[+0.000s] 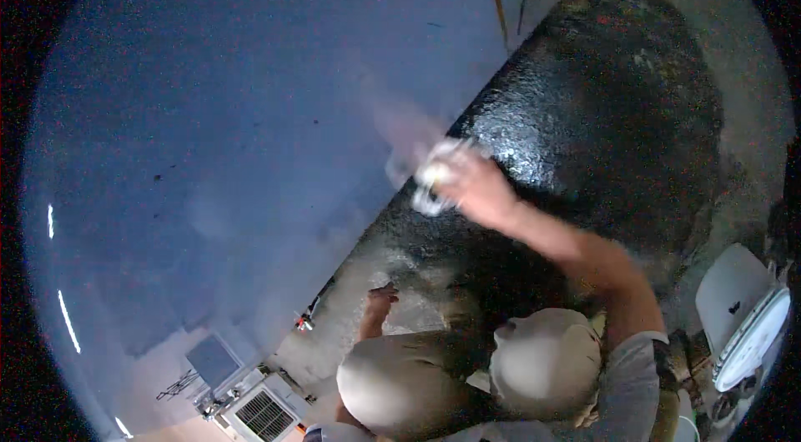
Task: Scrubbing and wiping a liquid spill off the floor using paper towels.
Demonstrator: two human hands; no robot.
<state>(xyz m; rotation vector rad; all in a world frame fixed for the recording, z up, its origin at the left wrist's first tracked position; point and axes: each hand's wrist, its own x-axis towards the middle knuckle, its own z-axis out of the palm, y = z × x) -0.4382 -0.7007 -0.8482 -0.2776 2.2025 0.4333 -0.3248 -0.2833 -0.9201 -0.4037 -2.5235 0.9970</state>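
My right arm reaches out across the dark, wet-looking ground. My right hand (477, 190) is blurred by motion and closed on a white crumpled cloth (430, 203), its kind hard to make out. The cloth is at the line where the dark ground (617, 125) meets a smooth blue-grey surface (250, 108), which faintly mirrors the hand. Beyond my bent knee, my left hand (382, 295) has its fingers stretched out over a paler patch of ground. It appears to hold nothing; whether it touches the ground I cannot tell.
Both my knees, in pale trousers (546, 363), fill the lower middle. White round-rimmed containers or lids (734, 317) stand at the right. At lower left are a white unit with a dark grille (265, 414) and a dark square panel (214, 360). A small red item (303, 323) lies along the edge.
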